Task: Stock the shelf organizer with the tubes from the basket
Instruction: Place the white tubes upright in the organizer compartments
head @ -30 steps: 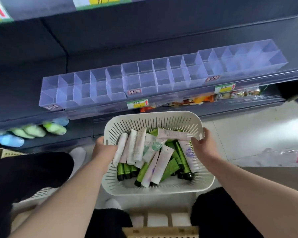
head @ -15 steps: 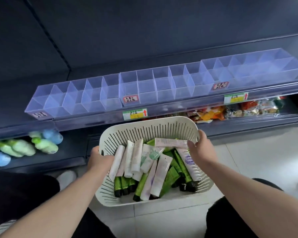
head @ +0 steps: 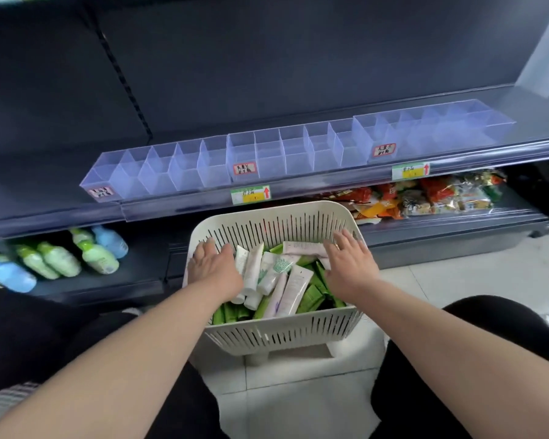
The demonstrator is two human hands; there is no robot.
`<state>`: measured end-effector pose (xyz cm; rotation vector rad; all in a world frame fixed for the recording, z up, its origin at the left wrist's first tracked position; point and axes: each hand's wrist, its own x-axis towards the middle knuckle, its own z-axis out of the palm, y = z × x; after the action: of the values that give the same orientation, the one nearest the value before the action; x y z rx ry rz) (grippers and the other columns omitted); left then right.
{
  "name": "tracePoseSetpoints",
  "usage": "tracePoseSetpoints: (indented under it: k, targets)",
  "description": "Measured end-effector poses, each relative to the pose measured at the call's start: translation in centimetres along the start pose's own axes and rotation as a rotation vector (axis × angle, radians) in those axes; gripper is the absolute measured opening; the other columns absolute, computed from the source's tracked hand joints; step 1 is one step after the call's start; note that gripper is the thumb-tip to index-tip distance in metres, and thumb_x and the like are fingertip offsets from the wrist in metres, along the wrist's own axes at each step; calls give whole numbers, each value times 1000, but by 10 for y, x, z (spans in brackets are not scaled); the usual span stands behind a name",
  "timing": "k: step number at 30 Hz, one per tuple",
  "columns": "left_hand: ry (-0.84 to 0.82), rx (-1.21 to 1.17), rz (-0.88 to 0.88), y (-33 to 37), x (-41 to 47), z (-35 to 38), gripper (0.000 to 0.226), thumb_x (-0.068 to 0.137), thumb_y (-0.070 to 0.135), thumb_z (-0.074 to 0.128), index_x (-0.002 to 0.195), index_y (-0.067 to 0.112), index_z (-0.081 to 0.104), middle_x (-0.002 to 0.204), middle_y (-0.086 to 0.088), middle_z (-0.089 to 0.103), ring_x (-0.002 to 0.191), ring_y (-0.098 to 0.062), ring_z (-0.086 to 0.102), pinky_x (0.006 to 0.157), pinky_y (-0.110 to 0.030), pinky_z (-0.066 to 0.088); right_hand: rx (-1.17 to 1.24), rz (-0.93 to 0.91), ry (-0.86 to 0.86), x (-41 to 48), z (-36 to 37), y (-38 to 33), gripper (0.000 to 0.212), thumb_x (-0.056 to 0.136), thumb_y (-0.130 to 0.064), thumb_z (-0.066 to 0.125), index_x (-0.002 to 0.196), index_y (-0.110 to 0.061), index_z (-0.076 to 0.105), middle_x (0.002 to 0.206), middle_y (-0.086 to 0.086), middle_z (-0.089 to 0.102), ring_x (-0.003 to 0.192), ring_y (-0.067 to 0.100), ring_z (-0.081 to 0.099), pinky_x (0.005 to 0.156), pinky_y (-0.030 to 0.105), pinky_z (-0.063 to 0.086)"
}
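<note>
Left hand (head: 214, 264) and right hand (head: 349, 264), fingers spread, grasping nothing, palms down on tubes (head: 293, 285) inside basket (head: 282, 332).

The clear organizer (head: 298, 150) opens upward along the shelf front, with open air above its cells; thin dividers wall each cell from the next. The white basket (head: 282, 331) stands just below the price rail (head: 330, 182), open at the top, slotted walls closing its sides. The left hand (head: 214, 266) and right hand (head: 349, 263) cover its two sides, leaving the middle tubes (head: 295, 286) reachable between them.
</note>
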<state>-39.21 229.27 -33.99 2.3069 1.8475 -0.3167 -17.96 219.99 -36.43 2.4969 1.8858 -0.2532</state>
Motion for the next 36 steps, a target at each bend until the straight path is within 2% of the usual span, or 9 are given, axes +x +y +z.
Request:
tracePoseSetpoints:
  k: [3, 7, 11, 14, 18, 25, 31, 36]
  targets:
    - [35, -16, 42, -1, 10, 1, 67, 86, 23, 59, 146, 20, 27, 158, -13, 7, 146, -32, 6, 116, -44, 19, -33, -27, 13, 12, -5, -7, 68, 96, -21, 40, 153, -16, 2, 160, 7, -8, 146, 24, -15, 119, 45, -2]
    - [153, -31, 172, -1, 51, -2, 51, 88, 12, 52, 137, 19, 41, 141, -6, 38, 128, -26, 34, 101, -37, 37, -48, -47, 65, 49, -5, -20, 72, 98, -26, 39, 152, -17, -8, 158, 6, -16, 144, 22, -21, 118, 43, -6]
    - [46, -130, 334, 10, 90, -4, 36, 94, 7, 45, 121, 27, 61, 122, 2, 60, 109, -20, 56, 88, -34, 47, -10, -3, 14, 81, 2, -21, 71, 98, -24, 38, 151, -17, -8, 157, 7, -20, 143, 23, -22, 118, 43, -7]
    - [49, -114, 418, 13, 105, -3, 37, 94, 6, 47, 121, 26, 61, 120, 3, 59, 114, -19, 52, 94, -34, 45, -55, 2, -50, 87, 9, -19, 73, 97, -26, 39, 151, -16, -10, 155, 9, -24, 142, 25, -24, 118, 45, -6]
    - [105, -89, 464, 21, 113, -8, 41, 92, 7, 47, 129, 24, 55, 128, 2, 52, 121, -19, 44, 99, -35, 42, -77, -2, -115, 86, 6, -13, 76, 93, -15, 39, 151, -16, -11, 155, 9, -25, 142, 25, -25, 119, 47, -3]
    - [169, -3, 437, 28, 133, -15, 42, 90, 4, 48, 126, 23, 55, 127, 3, 52, 120, -19, 42, 99, -36, 42, -59, -10, -130, 89, 8, -9, 79, 90, -9, 36, 150, -16, -15, 155, 8, -27, 140, 23, -29, 117, 46, -10]
    - [260, 59, 500, 32, 132, -8, 48, 88, -1, 44, 131, 21, 50, 130, 3, 49, 121, -18, 40, 101, -34, 37, -36, 7, -80, 94, 9, -3, 79, 94, -13, 37, 147, -17, -22, 154, 5, -27, 141, 23, -27, 117, 46, -8]
    - [305, 45, 557, 27, 131, -5, 45, 89, 3, 44, 129, 22, 52, 127, 4, 52, 119, -18, 43, 99, -34, 38, 8, 22, -16, 97, 12, -15, 76, 98, -22, 37, 149, -18, -18, 156, 4, -23, 142, 21, -24, 117, 43, -10]
